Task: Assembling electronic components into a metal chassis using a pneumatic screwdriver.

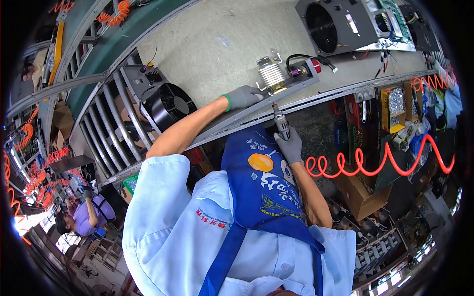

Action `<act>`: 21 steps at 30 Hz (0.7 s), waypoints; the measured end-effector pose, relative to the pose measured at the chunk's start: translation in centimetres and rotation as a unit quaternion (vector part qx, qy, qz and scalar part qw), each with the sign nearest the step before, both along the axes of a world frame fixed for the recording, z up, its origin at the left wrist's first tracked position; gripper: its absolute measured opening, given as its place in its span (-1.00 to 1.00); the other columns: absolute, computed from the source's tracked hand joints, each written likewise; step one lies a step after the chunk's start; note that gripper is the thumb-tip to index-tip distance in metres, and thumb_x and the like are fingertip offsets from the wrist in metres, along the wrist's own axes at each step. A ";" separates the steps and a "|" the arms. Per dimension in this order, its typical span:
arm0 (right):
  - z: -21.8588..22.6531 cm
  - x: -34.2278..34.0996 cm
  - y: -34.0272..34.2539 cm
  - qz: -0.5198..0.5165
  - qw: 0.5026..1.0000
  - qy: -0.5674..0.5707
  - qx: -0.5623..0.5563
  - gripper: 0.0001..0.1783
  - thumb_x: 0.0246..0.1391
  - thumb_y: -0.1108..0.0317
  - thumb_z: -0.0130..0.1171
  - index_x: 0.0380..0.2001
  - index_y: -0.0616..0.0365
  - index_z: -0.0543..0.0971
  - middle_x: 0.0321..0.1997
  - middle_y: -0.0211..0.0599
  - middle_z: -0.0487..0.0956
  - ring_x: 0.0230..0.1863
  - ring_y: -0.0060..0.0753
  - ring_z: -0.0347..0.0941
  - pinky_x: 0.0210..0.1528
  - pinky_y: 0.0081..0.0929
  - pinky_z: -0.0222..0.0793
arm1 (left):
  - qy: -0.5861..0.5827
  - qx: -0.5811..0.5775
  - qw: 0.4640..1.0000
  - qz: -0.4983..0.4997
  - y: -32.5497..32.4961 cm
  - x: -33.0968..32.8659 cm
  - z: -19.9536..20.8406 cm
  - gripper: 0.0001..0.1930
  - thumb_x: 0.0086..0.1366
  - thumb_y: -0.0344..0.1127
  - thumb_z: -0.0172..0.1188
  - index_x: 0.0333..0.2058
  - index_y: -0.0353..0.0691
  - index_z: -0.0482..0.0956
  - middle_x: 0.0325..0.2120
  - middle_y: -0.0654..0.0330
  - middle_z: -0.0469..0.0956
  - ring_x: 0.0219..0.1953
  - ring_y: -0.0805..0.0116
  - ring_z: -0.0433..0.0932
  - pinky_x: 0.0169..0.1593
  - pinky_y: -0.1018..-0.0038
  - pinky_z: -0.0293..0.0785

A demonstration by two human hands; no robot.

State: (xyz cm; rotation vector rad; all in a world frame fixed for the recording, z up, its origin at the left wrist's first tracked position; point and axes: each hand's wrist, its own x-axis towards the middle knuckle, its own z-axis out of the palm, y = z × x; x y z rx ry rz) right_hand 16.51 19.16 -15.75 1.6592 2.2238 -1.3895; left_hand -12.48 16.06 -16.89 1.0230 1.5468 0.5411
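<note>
My left hand, in a grey glove with a green cuff, lies at a long narrow grey metal panel along the bench's near edge. Its fingers are drawn together against the panel, their tips beside a ribbed, coil-like metal part that stands on it. A red part and dark wires sit at the panel's right end. Below the bench edge, my gloved right hand is closed around a pneumatic screwdriver, its bit pointing up toward the panel. The grip of the left fingers is partly hidden.
A black round fan stands left of my left forearm. Grey fan housings sit at the far right of the bench. A red coiled hose stretches right from my right hand. Screw boxes stand lower right; another person is far left.
</note>
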 end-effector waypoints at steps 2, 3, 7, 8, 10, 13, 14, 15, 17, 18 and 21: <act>0.7 0.5 0.2 -0.008 1.000 -0.012 -0.020 -0.54 -0.15 0.08 0.34 -0.23 0.15 0.52 -0.33 -0.02 0.59 -0.24 0.04 0.54 -0.20 -0.18 0.41 | 0.129 -0.011 0.990 0.051 0.4 -0.8 4.8 -0.61 0.24 -0.12 0.10 -0.06 -0.24 0.56 -0.16 -0.02 0.58 -0.16 0.09 0.57 -0.01 0.36 0.43; 0.9 1.0 0.3 -0.013 1.000 -0.008 -0.018 -0.54 -0.15 0.08 0.34 -0.23 0.15 0.52 -0.33 -0.02 0.59 -0.24 0.04 0.54 -0.20 -0.18 0.41 | 0.133 -0.008 0.990 0.046 0.5 -0.2 8.2 -0.61 0.24 -0.12 0.10 -0.06 -0.24 0.56 -0.16 -0.02 0.58 -0.16 0.09 0.57 -0.01 0.36 0.43; 1.4 4.1 0.4 -0.015 0.998 -0.019 -0.054 -0.55 -0.15 0.08 0.32 -0.25 0.16 0.53 -0.34 -0.01 0.59 -0.24 0.05 0.54 -0.20 -0.17 0.41 | 0.207 0.282 0.923 0.161 -1.7 7.1 14.9 -0.80 0.25 -0.22 0.09 -0.26 -0.19 0.56 -0.35 -0.02 0.56 -0.26 0.03 0.57 -0.21 0.29 0.49; 1.5 4.9 0.5 -0.016 0.997 -0.024 -0.072 -0.55 -0.15 0.07 0.31 -0.26 0.16 0.54 -0.34 0.00 0.59 -0.24 0.07 0.54 -0.20 -0.16 0.40 | 0.212 0.239 0.942 0.103 -1.7 8.9 14.2 -0.78 0.25 -0.21 0.10 -0.22 -0.19 0.55 -0.35 -0.03 0.56 -0.27 0.00 0.57 -0.21 0.26 0.49; 2.0 6.3 0.6 -0.012 0.998 -0.011 -0.059 -0.54 -0.15 0.06 0.30 -0.26 0.17 0.53 -0.33 0.02 0.59 -0.23 0.08 0.53 -0.20 -0.16 0.40 | 0.268 0.082 0.960 -0.002 -1.2 11.4 9.7 -0.69 0.25 -0.18 0.10 -0.10 -0.23 0.48 -0.32 -0.12 0.54 -0.27 -0.10 0.55 -0.20 0.19 0.48; 3.7 8.0 1.0 -0.019 0.999 -0.007 -0.044 -0.53 -0.15 0.04 0.28 -0.24 0.16 0.53 -0.31 0.05 0.59 -0.21 0.10 0.53 -0.20 -0.14 0.39 | 0.325 -0.042 0.945 -0.003 -0.8 10.7 -3.9 -0.64 0.24 -0.19 0.09 -0.06 -0.27 0.44 -0.28 -0.21 0.53 -0.27 -0.16 0.55 -0.18 0.14 0.48; 4.6 8.2 1.2 -0.004 0.999 -0.008 -0.052 -0.53 -0.15 0.04 0.28 -0.25 0.16 0.53 -0.31 0.05 0.59 -0.21 0.10 0.53 -0.20 -0.14 0.39 | 0.359 -0.008 0.933 0.013 -2.1 10.1 -9.1 -0.63 0.25 -0.23 0.05 -0.03 -0.31 0.42 -0.26 -0.24 0.52 -0.24 -0.17 0.55 -0.15 0.12 0.48; 5.3 8.6 1.3 0.010 0.998 -0.009 -0.059 -0.53 -0.15 0.04 0.28 -0.25 0.15 0.53 -0.32 0.05 0.59 -0.21 0.11 0.53 -0.20 -0.13 0.39 | 0.391 0.027 0.920 0.027 -2.7 9.5 -12.2 -0.63 0.26 -0.28 0.00 0.00 -0.34 0.40 -0.25 -0.28 0.52 -0.22 -0.19 0.54 -0.13 0.09 0.47; 6.5 9.9 1.6 0.001 0.998 0.004 -0.068 -0.55 -0.15 0.04 0.28 -0.27 0.14 0.53 -0.33 0.04 0.58 -0.22 0.11 0.52 -0.20 -0.13 0.39 | 0.423 -0.014 0.906 -0.017 -0.7 10.1 -10.7 -0.56 0.30 -0.46 -0.25 0.14 -0.46 0.24 -0.08 -0.32 0.44 -0.06 -0.15 0.51 0.00 0.06 0.44; 6.1 10.6 1.6 0.010 0.999 0.008 -0.050 -0.56 -0.16 0.04 0.30 -0.29 0.14 0.53 -0.34 0.02 0.58 -0.23 0.10 0.52 -0.20 -0.13 0.39 | 0.427 -0.007 0.904 -0.002 -0.6 10.4 -10.5 -0.57 0.29 -0.47 -0.26 0.12 -0.47 0.26 0.00 -0.33 0.38 -0.03 -0.16 0.49 0.03 0.07 0.43; 6.6 11.9 1.6 0.002 0.999 0.028 -0.041 -0.53 -0.17 0.04 0.32 -0.28 0.14 0.52 -0.34 0.02 0.58 -0.23 0.10 0.52 -0.20 -0.12 0.39 | 0.459 0.007 0.888 -0.011 -0.1 11.1 -9.3 -0.61 0.32 -0.44 -0.26 0.07 -0.43 0.34 -0.18 -0.28 0.51 -0.18 -0.23 0.54 -0.07 0.03 0.47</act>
